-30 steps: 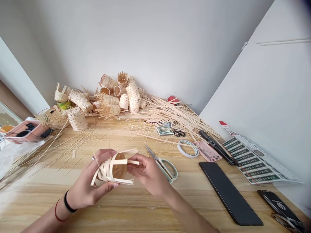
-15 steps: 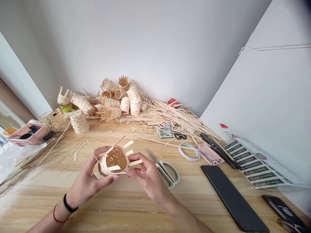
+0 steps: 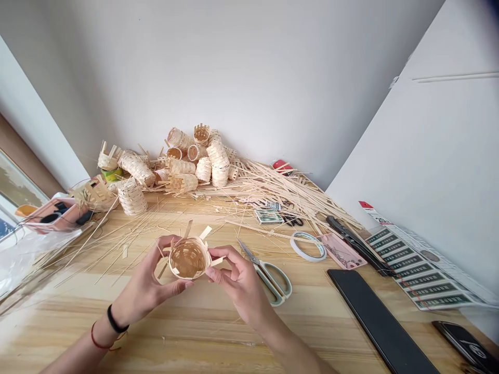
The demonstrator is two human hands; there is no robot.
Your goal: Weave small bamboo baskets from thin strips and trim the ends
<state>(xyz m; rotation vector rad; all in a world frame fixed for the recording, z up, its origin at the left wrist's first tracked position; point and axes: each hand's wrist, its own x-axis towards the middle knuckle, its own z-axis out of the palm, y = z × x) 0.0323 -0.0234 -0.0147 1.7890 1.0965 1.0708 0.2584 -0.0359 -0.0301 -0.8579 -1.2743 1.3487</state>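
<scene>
A: How far along is that small woven bamboo basket (image 3: pixel 188 259)?

B: The woven wall runs all the way round, but the rim isn't finished. Loose strip ends (image 3: pixel 205 232) stand out past the edge at the top and right.

A: Where is it sitting?

B: It's off the bench (image 3: pixel 234 343), held between both hands, with its open mouth tilted up toward the head camera.

A: And the grip?

B: Pressed closed on both sides. The left grip (image 3: pixel 146 278) cradles the wall with fingers and thumb, and the right grip (image 3: pixel 241 275) pinches the right side of the rim.

A: What's nearby?

B: Green-handled scissors (image 3: pixel 271 280) lie just beside the right hand, a roll of tape (image 3: pixel 307 246) lies beyond them, and a heap of similar baskets (image 3: pixel 195 166) sits against the far wall.
</scene>
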